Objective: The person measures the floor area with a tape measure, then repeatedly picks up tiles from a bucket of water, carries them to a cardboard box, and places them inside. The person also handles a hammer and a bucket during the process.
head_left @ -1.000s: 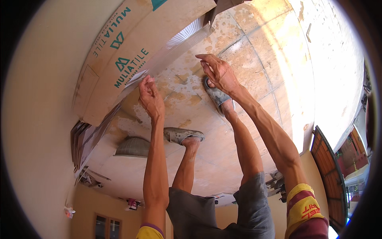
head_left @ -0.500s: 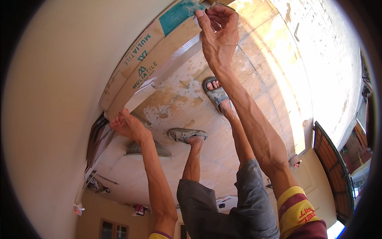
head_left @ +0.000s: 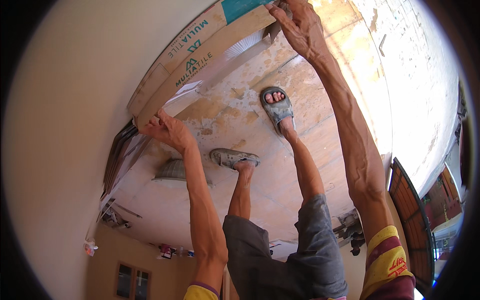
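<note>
A long, flat cardboard tile carton (head_left: pixel 162 97) with green print lies along the wall, its white inner side partly showing. My left hand (head_left: pixel 170 131) is closed on its near left end, fingers at the corner. At the far end, my right hand (head_left: pixel 304 31) grips the carton beside its green patch. Some of the right fingertips are cut off by the frame's top edge, and the far tip of the carton runs out of view.
A pale wall (head_left: pixel 75 130) rises on the left, with dark-edged flat pieces (head_left: pixel 117 155) leaning on it. A rounded grey container (head_left: pixel 175 172) stands behind my left forearm. My sandalled feet are on the stained floor (head_left: pixel 225 107). A brown slatted gate (head_left: pixel 412 210) is at right.
The carton and both my hands have shifted up and to the right in view, the right hand farthest. My hold on both ends stays. One foot appears slightly turned.
</note>
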